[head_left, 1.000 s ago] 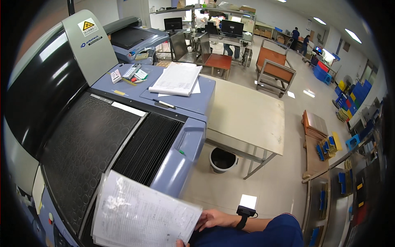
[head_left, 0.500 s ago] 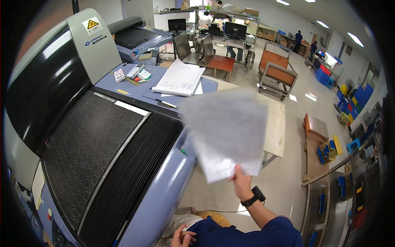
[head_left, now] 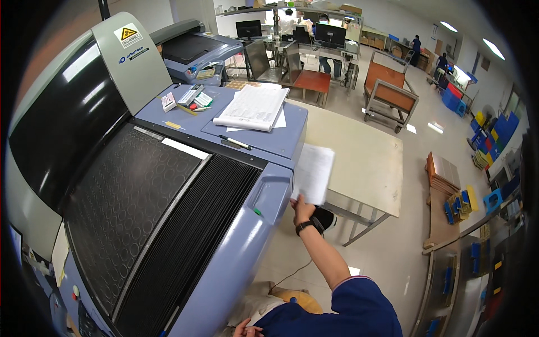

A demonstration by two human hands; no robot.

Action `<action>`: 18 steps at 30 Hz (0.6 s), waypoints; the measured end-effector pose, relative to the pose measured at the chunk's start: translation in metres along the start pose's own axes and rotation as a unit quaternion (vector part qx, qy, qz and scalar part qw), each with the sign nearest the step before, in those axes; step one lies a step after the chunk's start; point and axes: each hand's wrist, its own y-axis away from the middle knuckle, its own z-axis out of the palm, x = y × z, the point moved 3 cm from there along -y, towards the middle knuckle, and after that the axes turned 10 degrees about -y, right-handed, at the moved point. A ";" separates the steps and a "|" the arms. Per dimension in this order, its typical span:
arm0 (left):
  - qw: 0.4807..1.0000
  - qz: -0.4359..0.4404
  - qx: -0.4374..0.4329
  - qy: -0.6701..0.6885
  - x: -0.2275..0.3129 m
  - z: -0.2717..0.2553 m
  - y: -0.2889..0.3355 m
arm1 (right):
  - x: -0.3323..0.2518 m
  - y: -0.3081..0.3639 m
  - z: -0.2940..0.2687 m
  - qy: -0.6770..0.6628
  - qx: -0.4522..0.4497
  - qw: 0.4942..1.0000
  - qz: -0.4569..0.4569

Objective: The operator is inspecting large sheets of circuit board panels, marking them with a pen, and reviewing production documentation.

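My right hand (head_left: 304,210) grips the lower edge of a white sheet of paper (head_left: 314,173), or a thin stack of them; which I cannot tell. The paper hangs over the near left corner of a pale table (head_left: 359,163), close beside the blue-grey machine (head_left: 236,247). A black band is around my right wrist. At the lower edge my left hand (head_left: 248,328) is partly cut off. Its fingers are loosely bent and apart, and nothing shows in them.
On the machine's top lie an open stapled stack of printed pages (head_left: 252,106), a pen (head_left: 235,141) and small boxes (head_left: 191,95). A black ribbed cover and dark bed (head_left: 129,196) fill the left. A metal cart (head_left: 390,90) and wooden boards (head_left: 443,174) stand right.
My right hand has moved left and away from me, carrying the paper from raised above the table's side down to beside the machine. My left hand has dropped lower out of view.
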 end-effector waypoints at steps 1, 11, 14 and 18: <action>1.000 -0.001 -0.011 -0.003 0.001 0.004 -0.003 | 0.011 -0.023 0.005 -0.016 -0.014 1.000 -0.003; 0.997 -0.047 0.053 0.040 0.014 0.015 -0.012 | 0.033 -0.049 0.046 -0.044 -0.223 0.958 0.172; 0.994 -0.061 0.077 0.046 0.009 0.014 -0.002 | 0.042 -0.049 0.012 -0.077 -0.262 0.938 0.214; 0.979 -0.108 0.158 0.071 -0.010 0.000 0.016 | 0.063 -0.018 -0.061 0.081 -0.239 0.933 0.255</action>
